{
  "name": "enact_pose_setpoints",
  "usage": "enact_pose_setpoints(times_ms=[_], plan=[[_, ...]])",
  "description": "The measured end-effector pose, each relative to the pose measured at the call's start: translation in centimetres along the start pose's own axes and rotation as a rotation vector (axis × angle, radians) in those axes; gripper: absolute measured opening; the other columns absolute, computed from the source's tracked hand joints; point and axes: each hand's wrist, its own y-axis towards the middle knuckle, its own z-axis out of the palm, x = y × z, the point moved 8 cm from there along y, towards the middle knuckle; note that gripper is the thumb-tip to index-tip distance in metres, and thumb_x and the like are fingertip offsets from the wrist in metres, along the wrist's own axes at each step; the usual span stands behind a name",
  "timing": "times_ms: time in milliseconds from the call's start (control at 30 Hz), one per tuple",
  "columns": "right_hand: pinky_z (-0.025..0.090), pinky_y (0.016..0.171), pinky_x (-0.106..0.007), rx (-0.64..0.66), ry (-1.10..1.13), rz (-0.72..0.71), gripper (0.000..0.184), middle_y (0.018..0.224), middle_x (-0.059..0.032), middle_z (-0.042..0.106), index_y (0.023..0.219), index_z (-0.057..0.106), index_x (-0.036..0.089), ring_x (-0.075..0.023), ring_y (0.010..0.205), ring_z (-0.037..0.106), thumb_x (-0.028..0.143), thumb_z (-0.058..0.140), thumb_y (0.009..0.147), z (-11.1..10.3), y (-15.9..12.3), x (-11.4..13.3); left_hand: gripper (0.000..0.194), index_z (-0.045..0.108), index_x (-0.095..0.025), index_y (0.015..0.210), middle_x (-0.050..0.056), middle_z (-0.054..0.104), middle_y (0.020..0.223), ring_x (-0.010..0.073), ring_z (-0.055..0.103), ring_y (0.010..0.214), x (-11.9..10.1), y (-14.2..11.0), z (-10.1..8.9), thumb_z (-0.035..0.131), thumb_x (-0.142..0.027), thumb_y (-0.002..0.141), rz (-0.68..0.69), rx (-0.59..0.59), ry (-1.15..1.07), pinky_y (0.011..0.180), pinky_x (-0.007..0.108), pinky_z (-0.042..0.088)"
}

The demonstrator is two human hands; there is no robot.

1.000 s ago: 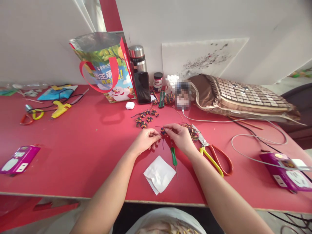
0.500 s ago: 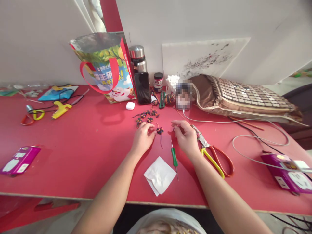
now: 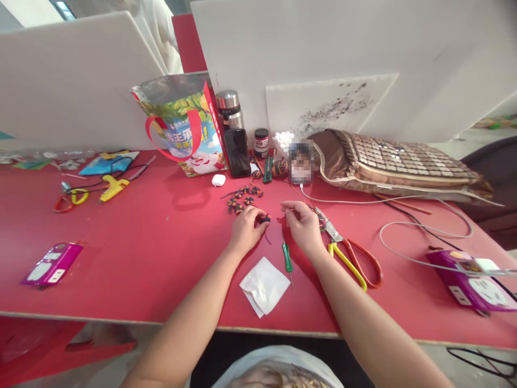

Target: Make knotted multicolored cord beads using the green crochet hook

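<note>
My left hand (image 3: pixel 247 229) is closed in a pinch on a small crocheted flower (image 3: pixel 265 218) of dark, multicoloured yarn, with a loose tail hanging below it. Across a short gap, my right hand (image 3: pixel 302 225) has its thumb and fingers bent together; whatever they hold, if anything, is hidden. Between the hands lies a green-handled slim metal tool (image 3: pixel 287 257), like a crochet hook. Several similar flowers (image 3: pixel 242 200) are grouped beyond my left hand. Scissors (image 3: pixel 349 256) with yellow and red handles lie beside my right hand, their blades near some yarn.
A folded white tissue (image 3: pixel 264 288) lies in front. Behind stand a shopping bag (image 3: pixel 181 129), a black phone (image 3: pixel 237 153), a jar (image 3: pixel 261 143) and a yarn ball (image 3: pixel 279 167). A white cable (image 3: pixel 355 201) crosses the right side. A yellow glue gun (image 3: pixel 113 188) lies left.
My left hand has moved slightly right and pinched the flower that lay beside its fingertips. My right hand stays almost in place. The view has tilted up a little.
</note>
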Motion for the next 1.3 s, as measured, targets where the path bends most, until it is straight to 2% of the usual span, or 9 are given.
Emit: enact_pose_setpoints(times_ms=[167, 267, 333, 500, 667, 767, 867, 1067, 1300], plan=[[0.054, 0.074, -0.036, 0.051, 0.081, -0.008, 0.031, 0.109, -0.0110, 0.073, 0.110, 0.072, 0.019, -0.0204, 0.081, 0.067, 0.035, 0.057, 0.089, 0.2, 0.0, 0.7, 0.012, 0.069, -0.019, 0.093, 0.005, 0.068, 0.097, 0.0167, 0.064, 0.083, 0.2, 0.0, -0.7, 0.074, -0.017, 0.081, -0.041, -0.048, -0.326, 0.079, 0.029, 0.050], [0.053, 0.059, -0.033, 0.205, 0.238, 0.047, 0.048, 0.112, -0.0106, 0.073, 0.129, 0.066, 0.021, -0.0163, 0.064, 0.063, 0.050, 0.058, 0.092, 1.7, -0.5, 1.4, 0.016, 0.070, -0.018, 0.092, 0.006, 0.068, 0.097, 0.0174, 0.066, 0.087, -1.1, 0.1, -0.8, 0.076, -0.018, 0.077, -0.047, 0.003, -0.553, 0.082, 0.030, 0.053], [0.051, 0.051, -0.032, 0.313, 0.377, 0.138, 0.059, 0.104, -0.0089, 0.074, 0.132, 0.064, 0.021, -0.0160, 0.058, 0.062, 0.062, 0.058, 0.090, 2.9, -1.0, 1.4, 0.020, 0.070, -0.017, 0.092, 0.005, 0.069, 0.094, 0.0166, 0.066, 0.085, -2.4, -0.1, -0.9, 0.077, -0.018, 0.074, -0.053, 0.053, -0.657, 0.084, 0.031, 0.053], [0.052, 0.054, -0.029, 0.434, 0.576, 0.353, 0.057, 0.067, -0.0026, 0.066, 0.088, 0.069, 0.018, -0.0159, 0.055, 0.060, 0.073, 0.072, 0.075, 4.6, -1.7, 0.4, 0.025, 0.069, -0.017, 0.091, 0.004, 0.071, 0.091, 0.0161, 0.067, 0.087, -3.3, -1.4, -1.5, 0.077, -0.015, 0.067, -0.205, 0.011, -0.815, 0.085, 0.031, 0.054], [0.046, 0.047, -0.027, 0.609, 0.637, 0.474, 0.057, 0.062, -0.0029, 0.063, 0.075, 0.062, 0.018, -0.0132, 0.048, 0.055, 0.075, 0.071, 0.073, 5.5, -2.7, 0.2, 0.032, 0.069, -0.017, 0.093, 0.003, 0.071, 0.091, 0.0149, 0.066, 0.086, -2.0, -3.1, -2.2, 0.078, -0.015, 0.063, -0.311, -0.127, -0.888, 0.080, 0.028, 0.054], [0.035, 0.043, -0.023, 0.624, 0.601, 0.450, 0.054, 0.056, 0.0020, 0.056, 0.070, 0.059, 0.018, -0.0088, 0.043, 0.044, 0.068, 0.079, 0.069, 5.1, -2.7, 0.2, 0.034, 0.071, -0.017, 0.093, 0.003, 0.072, 0.095, 0.0139, 0.066, 0.088, -1.2, -4.0, -2.4, 0.078, -0.012, 0.061, -0.354, -0.157, -0.930, 0.081, 0.026, 0.053], [0.029, 0.044, -0.022, 0.616, 0.574, 0.407, 0.049, 0.052, 0.0059, 0.050, 0.068, 0.062, 0.017, -0.0065, 0.044, 0.038, 0.056, 0.091, 0.061, 4.8, -2.6, 0.3, 0.038, 0.074, -0.017, 0.096, 0.005, 0.074, 0.100, 0.0152, 0.067, 0.094, -0.6, -5.0, -2.0, 0.078, -0.008, 0.059, -0.423, -0.112, -0.969, 0.083, 0.026, 0.052], [0.025, 0.045, -0.024, 0.567, 0.548, 0.323, 0.051, 0.053, 0.0056, 0.051, 0.068, 0.065, 0.016, -0.0057, 0.043, 0.036, 0.061, 0.088, 0.061, 4.7, -2.3, 1.0, 0.034, 0.079, -0.012, 0.094, 0.010, 0.078, 0.095, 0.0163, 0.071, 0.085, -0.8, -6.6, 1.1, 0.088, -0.019, 0.062, -0.571, 0.121, -1.159, 0.088, 0.031, 0.054], [0.030, 0.047, -0.025, 0.519, 0.515, 0.274, 0.043, 0.054, 0.0058, 0.052, 0.075, 0.068, 0.018, -0.0076, 0.045, 0.038, 0.056, 0.085, 0.068, 3.8, -1.8, 1.1, 0.032, 0.075, -0.014, 0.082, 0.006, 0.075, 0.079, 0.0155, 0.070, 0.075, -0.3, -6.4, 1.3, 0.093, -0.029, 0.061, -0.571, 0.065, -1.099, 0.077, 0.029, 0.054]])
